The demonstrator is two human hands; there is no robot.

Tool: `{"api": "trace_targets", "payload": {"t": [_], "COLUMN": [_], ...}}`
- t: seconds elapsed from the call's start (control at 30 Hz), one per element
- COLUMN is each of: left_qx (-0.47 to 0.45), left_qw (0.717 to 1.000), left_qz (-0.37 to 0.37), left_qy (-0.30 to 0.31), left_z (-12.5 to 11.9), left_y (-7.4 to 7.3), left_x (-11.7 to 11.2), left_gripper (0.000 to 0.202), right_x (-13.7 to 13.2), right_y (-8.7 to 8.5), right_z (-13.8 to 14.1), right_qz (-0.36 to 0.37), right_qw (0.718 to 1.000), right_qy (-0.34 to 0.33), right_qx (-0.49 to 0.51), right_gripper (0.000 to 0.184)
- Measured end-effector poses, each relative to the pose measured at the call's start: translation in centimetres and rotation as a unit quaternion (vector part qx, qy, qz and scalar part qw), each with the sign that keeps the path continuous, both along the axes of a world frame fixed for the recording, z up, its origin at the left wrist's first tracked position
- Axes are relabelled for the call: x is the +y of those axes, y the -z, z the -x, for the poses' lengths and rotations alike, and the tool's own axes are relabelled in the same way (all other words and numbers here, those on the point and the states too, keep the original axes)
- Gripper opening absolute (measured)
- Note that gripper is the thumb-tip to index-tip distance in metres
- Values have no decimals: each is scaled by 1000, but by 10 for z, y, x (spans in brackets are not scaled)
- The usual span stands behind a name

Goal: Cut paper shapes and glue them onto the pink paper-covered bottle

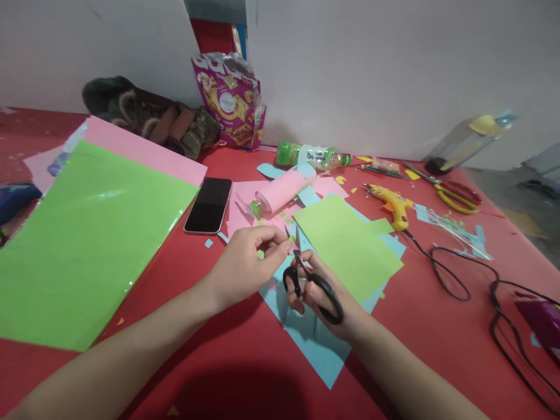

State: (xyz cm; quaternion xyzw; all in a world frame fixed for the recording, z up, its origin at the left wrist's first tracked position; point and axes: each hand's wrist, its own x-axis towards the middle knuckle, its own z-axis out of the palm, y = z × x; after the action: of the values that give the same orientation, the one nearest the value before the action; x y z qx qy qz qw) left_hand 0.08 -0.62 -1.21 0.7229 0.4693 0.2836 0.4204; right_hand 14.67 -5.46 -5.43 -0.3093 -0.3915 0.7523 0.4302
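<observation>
Items, left to right, on red worktop (196, 338):

1. Green sheet (87, 233), large, flat, far left.
2. Phone (209, 204), face up, just beside the sheet's right edge.
3. Left hand (245, 262): fingers (280, 248) pressed together, pinching a tiny scrap (286, 234); its colour is too small to tell.
4. Scissors (306, 274), black handles, blades pointing up and away, tips at the scrap.
5. Right hand (319, 297): fingers curled through the handle loops, over blue paper (315, 350).
6. Glue gun (394, 204), yellow, with cord (455, 286) trailing right, well apart from both hands.

Risks, as judged:
- Blades close just beside the left fingertips; so small a scrap leaves little margin, and a nick is likely if the pinch creeps toward the cut.
- Scrap may slip or fold under the blades, since only its edge is held.
- A dropped scrap could be lost among the coloured cuttings nearby.

Position: the scrap stands between the left fingertips, held above the worktop, with the blade tips touching or nearly touching its right side; which cannot be told.
</observation>
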Motion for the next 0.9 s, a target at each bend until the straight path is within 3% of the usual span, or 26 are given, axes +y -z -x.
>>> {"api": "trace_targets", "payload": {"t": [0.63,0.9], "left_qx": [-97,-108], "left_qw": [993,991], "left_qz": [27,60], "left_qy": [-64,-44], "left_z": [-12,-12], "left_y": [8,8], "left_x": [-11,-14], "left_gripper": [20,22], "right_x": [-4,-4], "right_y": [4,4], "right_z": [6,5], "right_qz": [-11,-7], "right_qw": [999,1000], "right_qy": [42,24], "right_qx": [-10,-11], "right_gripper": [44,45]}}
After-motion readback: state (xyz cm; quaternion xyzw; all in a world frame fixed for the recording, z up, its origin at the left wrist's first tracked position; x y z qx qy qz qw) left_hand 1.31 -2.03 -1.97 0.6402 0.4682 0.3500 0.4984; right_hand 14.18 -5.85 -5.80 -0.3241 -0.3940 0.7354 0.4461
